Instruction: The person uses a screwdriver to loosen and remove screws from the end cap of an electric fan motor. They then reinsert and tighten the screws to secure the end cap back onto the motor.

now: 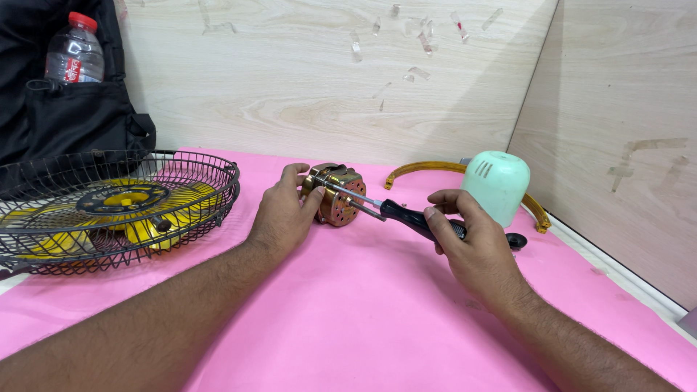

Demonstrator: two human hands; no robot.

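A small copper-coloured fan motor (339, 197) lies on the pink tabletop (363, 305). My left hand (284, 215) grips it from the left side, fingers curled over its top. My right hand (472, 250) holds a black-handled screwdriver (406, 216) whose metal shaft points left, its tip against the motor's body near the top. Both forearms reach in from the bottom of the view.
A black wire fan guard (210, 190) with yellow blades (149, 234) inside sits at the left. A mint-green motor cover (498, 186) and a gold curved ring (421, 168) lie behind my right hand. A black bag (72, 120) with a water bottle (74, 52) stands at back left. Wooden walls enclose the back and right.
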